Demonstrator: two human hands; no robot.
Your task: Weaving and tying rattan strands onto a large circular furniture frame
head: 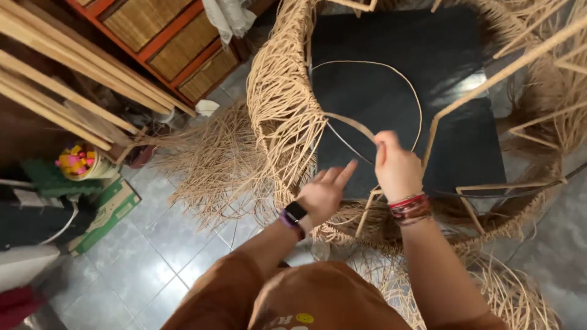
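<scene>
Hands at the rim of a half-woven rattan chair frame (287, 110).

Right hand (397, 168) pinches a long rattan strand (391, 70) that loops over the dark seat panel (428, 55); left hand (321, 192) hangs released, fingers spread, just beside the woven edge. Loose fibres (214, 159) crowd the tiled floor (140, 269) on the left.

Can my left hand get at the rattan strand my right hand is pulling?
Probably yes. The left hand is open beside the right hand, which pinches the rattan strand looping over the dark seat, with nothing between them.
</scene>
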